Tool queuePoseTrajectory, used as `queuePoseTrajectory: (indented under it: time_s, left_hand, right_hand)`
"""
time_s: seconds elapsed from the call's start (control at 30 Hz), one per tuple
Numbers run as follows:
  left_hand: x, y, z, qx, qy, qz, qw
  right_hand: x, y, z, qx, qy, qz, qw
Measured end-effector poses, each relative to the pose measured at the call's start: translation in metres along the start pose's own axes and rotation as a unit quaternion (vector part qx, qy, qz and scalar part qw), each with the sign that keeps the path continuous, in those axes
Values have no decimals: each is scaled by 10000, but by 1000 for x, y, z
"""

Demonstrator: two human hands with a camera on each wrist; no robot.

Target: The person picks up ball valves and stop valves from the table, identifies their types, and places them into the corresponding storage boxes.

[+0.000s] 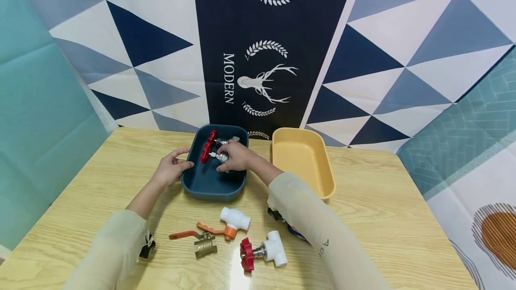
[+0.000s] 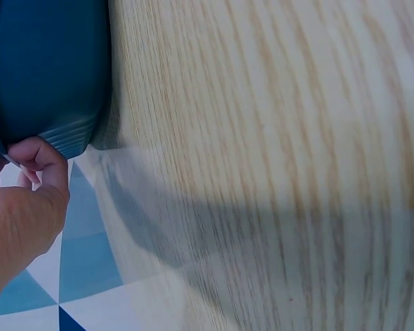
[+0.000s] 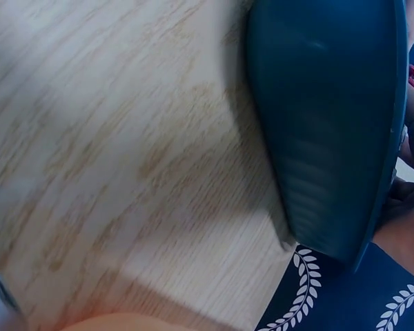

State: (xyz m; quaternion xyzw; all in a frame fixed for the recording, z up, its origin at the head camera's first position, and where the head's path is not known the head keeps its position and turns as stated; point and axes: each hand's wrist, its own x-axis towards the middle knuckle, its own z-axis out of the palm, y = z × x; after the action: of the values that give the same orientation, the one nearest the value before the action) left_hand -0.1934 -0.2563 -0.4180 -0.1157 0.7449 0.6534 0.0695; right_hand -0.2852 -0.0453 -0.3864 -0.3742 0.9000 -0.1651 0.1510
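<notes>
A dark blue bin [image 1: 207,185] stands on the table against the patterned backdrop. Inside it lie metal valves with red handwheels [image 1: 205,150], partly covered by my right hand. My right hand [image 1: 237,155] reaches over the bin's right side, its thumb and fingers around the silver body [image 1: 221,157] of one valve. At the left rim, my left hand [image 1: 171,169] pinches the bin's wall. In the left wrist view the thumb [image 2: 36,150] bends over that rim. The right wrist view shows mostly the bin's outer wall [image 3: 324,124], which hides most of the right fingers.
A yellow bin [image 1: 302,155] stands to the right. Nearer lie a white valve with an orange lever [image 1: 238,220], a brass valve with a red lever [image 1: 205,246] and a white tee valve with a red handwheel [image 1: 274,249]. A dark blue item [image 1: 297,234] is partly under the right sleeve.
</notes>
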Motion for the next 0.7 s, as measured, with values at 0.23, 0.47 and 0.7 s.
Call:
queuePoseTrajectory:
  time_s: [0.23, 0.47, 0.7]
  left_hand:
    - [1, 2, 1, -21, -38, 34, 10000]
    - [2, 1, 1, -79, -39, 32, 10000]
    - [1, -1, 1, -2, 15, 18, 10000]
  right_hand:
    - [5, 1, 3, -115, -52, 170, 9998]
    - [10, 0, 6, -201, -68, 246, 9995]
    - [10, -5, 8, -206, -8, 264, 9994]
